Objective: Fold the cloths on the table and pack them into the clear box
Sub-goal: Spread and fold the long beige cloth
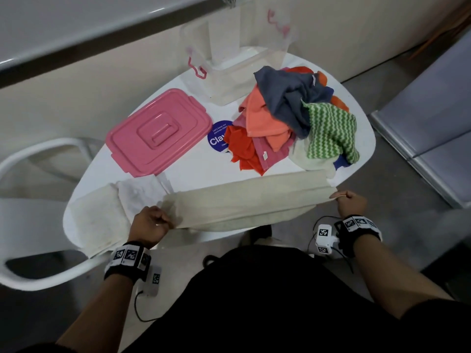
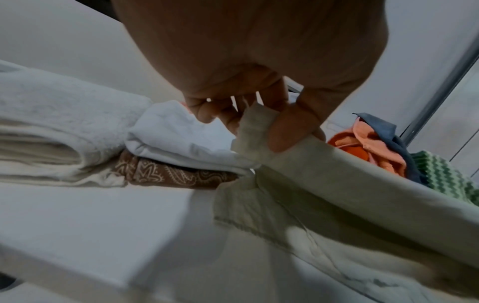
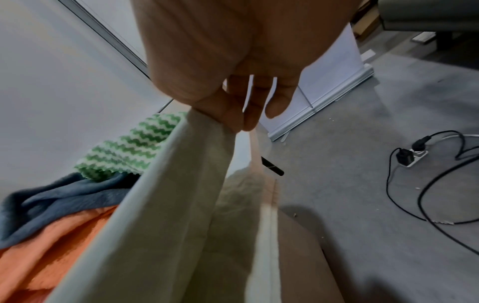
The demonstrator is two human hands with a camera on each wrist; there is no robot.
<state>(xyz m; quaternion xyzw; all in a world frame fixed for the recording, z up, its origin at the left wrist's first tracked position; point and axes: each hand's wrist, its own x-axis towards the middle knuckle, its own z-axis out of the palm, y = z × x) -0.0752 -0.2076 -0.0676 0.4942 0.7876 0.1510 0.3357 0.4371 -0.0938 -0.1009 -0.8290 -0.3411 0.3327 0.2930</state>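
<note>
- Beige cloth [image 1: 244, 200] stretches as a long folded band across the near edge of the white table [image 1: 204, 164], its lower layer sagging over the rim toward the person.
- Left hand [image 1: 150, 224] pinches the cloth's left end; the left wrist view shows the thumb [image 2: 290, 131] pressing the fabric against the curled fingers.
- Right hand [image 1: 350, 203] grips the right end just past the table's right edge, thumb and forefinger clamped on the gathered corner in the right wrist view.
- Both hands are well apart, with the cloth held between them.
- Clear box [image 1: 237, 59] stands open at the far side of the table, with pink latches on its ends.
- Pink lid [image 1: 158, 132] lies flat on the table left of centre, apart from the box.
- Unfolded pile [image 1: 293, 118] of cloths sits between the box and the beige cloth: grey-blue, orange, red, pink, and a green zigzag cloth [image 1: 331, 131] on the right.
- Folded white towels [image 1: 102, 215] lie at the table's near left, just beside the left hand; the left wrist view shows a brown patterned cloth [image 2: 176, 174] under one of them.
- Round blue sticker [image 1: 218, 136] on the tabletop is partly covered by the pile.
</note>
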